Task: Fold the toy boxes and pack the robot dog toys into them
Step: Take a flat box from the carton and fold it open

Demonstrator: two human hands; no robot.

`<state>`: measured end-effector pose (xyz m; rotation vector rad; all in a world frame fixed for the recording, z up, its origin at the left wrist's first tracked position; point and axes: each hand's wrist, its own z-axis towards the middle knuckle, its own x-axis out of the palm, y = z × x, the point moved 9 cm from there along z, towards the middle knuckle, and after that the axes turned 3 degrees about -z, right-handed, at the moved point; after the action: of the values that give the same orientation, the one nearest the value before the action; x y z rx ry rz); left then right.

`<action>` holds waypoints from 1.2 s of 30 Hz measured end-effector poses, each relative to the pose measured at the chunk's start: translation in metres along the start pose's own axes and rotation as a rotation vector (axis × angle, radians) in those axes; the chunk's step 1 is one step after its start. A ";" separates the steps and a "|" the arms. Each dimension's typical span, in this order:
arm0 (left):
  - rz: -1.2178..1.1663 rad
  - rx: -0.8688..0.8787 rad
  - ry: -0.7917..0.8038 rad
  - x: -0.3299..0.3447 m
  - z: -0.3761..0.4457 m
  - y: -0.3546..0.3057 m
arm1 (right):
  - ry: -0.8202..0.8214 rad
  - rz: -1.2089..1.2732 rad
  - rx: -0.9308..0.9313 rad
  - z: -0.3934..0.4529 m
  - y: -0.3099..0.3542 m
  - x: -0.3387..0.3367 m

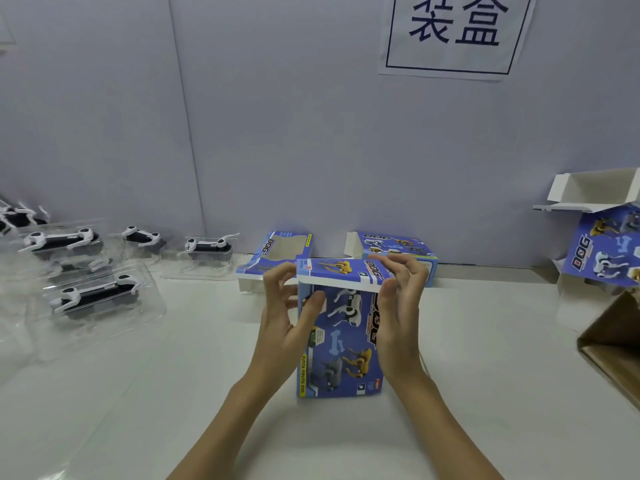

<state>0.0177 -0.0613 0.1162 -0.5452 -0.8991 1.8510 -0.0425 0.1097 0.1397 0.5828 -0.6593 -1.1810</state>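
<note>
A blue toy box [341,344] printed with robot dogs stands upright on the white table, in the middle. Its top flap [343,271] is folded over toward me. My left hand [287,317] grips the box's left side, thumb on the front face. My right hand [401,306] holds the right side, fingers curled over the flap's right end. Several black and white robot dog toys in clear plastic trays [97,296] lie at the left.
Two more blue boxes [273,258] [398,247] lie against the wall behind the held one. An open box [602,237] with white flaps stands at the right, by a brown carton [613,344]. A paper sign [453,32] hangs on the grey wall.
</note>
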 end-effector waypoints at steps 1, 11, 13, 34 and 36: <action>0.006 -0.005 0.000 0.000 -0.001 0.001 | -0.003 0.026 0.021 0.000 -0.002 0.000; -0.037 0.026 0.034 -0.015 0.009 -0.009 | -0.021 -0.056 0.062 -0.002 -0.016 0.002; -0.057 -0.008 0.032 -0.015 0.008 -0.006 | -0.026 -0.071 0.037 -0.002 -0.015 0.001; 0.384 0.307 -0.071 -0.027 0.012 -0.027 | -0.036 -0.309 -0.142 0.001 -0.006 0.001; 0.680 0.424 -0.040 -0.022 0.010 -0.026 | -0.159 -0.320 -0.175 -0.002 -0.002 -0.007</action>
<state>0.0346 -0.0777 0.1425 -0.5863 -0.3243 2.5837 -0.0442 0.1162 0.1356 0.4596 -0.6026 -1.5797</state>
